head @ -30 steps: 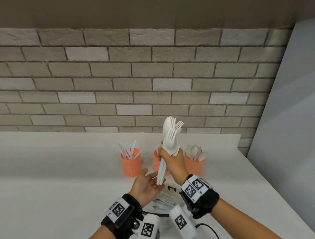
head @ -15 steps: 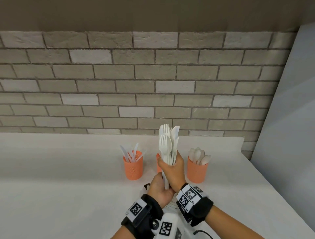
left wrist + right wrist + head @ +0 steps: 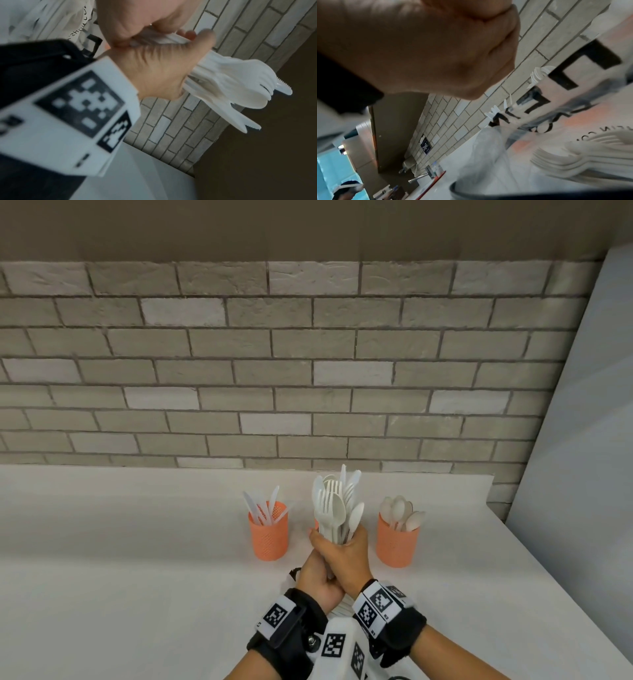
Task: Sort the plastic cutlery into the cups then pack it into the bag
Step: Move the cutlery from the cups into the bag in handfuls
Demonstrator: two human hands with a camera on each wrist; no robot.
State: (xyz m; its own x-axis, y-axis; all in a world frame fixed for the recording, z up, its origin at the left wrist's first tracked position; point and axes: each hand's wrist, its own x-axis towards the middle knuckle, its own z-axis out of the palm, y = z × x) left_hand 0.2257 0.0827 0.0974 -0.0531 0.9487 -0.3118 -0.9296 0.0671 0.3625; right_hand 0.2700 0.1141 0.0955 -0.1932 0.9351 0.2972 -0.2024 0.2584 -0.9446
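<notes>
Now both hands, the right hand [image 3: 342,556] and left hand [image 3: 317,582], squeeze the cutlery bundle [image 3: 337,508]; next it must go down into the bag [image 3: 556,121].

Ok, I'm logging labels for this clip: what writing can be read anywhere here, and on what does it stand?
"ClayG": dark sign on the brick wall; the rest of it is too small to read.
Bag: big black letters, cut off and blurred; the small print is unreadable.
Wrist tags: square code patterns; tiny digits too small to read.
Cutlery: no print seen.
</notes>
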